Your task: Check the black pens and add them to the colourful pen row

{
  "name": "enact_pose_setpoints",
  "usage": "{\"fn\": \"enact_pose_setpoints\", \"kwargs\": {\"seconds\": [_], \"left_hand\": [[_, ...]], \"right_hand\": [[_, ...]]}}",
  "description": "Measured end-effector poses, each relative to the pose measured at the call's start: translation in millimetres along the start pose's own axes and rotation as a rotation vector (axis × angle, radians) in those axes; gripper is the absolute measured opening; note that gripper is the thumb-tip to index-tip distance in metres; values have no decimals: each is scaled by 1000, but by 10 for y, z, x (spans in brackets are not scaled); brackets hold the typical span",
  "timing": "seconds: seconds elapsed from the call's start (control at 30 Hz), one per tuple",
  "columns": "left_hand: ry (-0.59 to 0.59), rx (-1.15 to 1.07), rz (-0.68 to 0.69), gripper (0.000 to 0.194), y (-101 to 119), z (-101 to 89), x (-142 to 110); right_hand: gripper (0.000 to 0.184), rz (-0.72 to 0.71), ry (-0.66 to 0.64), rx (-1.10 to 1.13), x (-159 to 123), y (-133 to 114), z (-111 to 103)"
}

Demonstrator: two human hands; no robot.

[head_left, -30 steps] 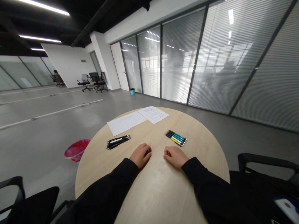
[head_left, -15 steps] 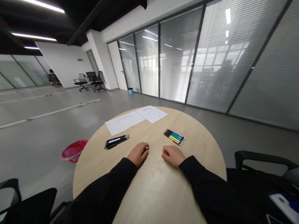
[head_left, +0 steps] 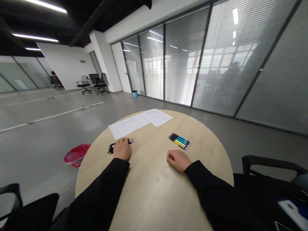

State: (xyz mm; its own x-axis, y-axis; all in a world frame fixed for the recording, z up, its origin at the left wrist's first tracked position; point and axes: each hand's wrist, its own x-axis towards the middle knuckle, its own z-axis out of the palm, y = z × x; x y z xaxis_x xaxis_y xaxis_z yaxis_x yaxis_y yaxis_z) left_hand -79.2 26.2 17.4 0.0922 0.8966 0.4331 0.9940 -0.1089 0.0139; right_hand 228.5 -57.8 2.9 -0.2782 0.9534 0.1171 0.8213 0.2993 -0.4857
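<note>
My left hand [head_left: 122,150] lies over a bunch of black pens [head_left: 111,149] on the left of the round table, its fingers curled around them. The pens' ends stick out on both sides of the hand, and their middles are hidden beneath it. My right hand [head_left: 178,160] rests on the tabletop in a loose fist with nothing visible in it. Just beyond it lies a row of pens with coloured barrels [head_left: 180,141], in blue, green, white and yellow, side by side at a slant.
Two sheets of paper, a plain one [head_left: 128,126] and a printed one [head_left: 157,117], lie at the table's [head_left: 149,199] far edge. A red-lined bin [head_left: 76,155] stands on the floor to the left. Chairs flank the table, one with an armrest [head_left: 269,162] at right.
My left hand has moved left and slightly away from me, from bare tabletop onto the black pens. The right hand and the coloured pens have stayed put.
</note>
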Motion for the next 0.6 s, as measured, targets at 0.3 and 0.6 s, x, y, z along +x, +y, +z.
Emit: {"fn": "enact_pose_setpoints", "kwargs": {"seconds": [0.3, 0.6], "left_hand": [[-52, 98, -39, 30, -150, 43, 60], [-69, 64, -92, 31, -150, 81, 69]], "right_hand": [[12, -16, 23, -14, 28, 52, 54], [13, -19, 33, 18, 22, 45, 55]]}}
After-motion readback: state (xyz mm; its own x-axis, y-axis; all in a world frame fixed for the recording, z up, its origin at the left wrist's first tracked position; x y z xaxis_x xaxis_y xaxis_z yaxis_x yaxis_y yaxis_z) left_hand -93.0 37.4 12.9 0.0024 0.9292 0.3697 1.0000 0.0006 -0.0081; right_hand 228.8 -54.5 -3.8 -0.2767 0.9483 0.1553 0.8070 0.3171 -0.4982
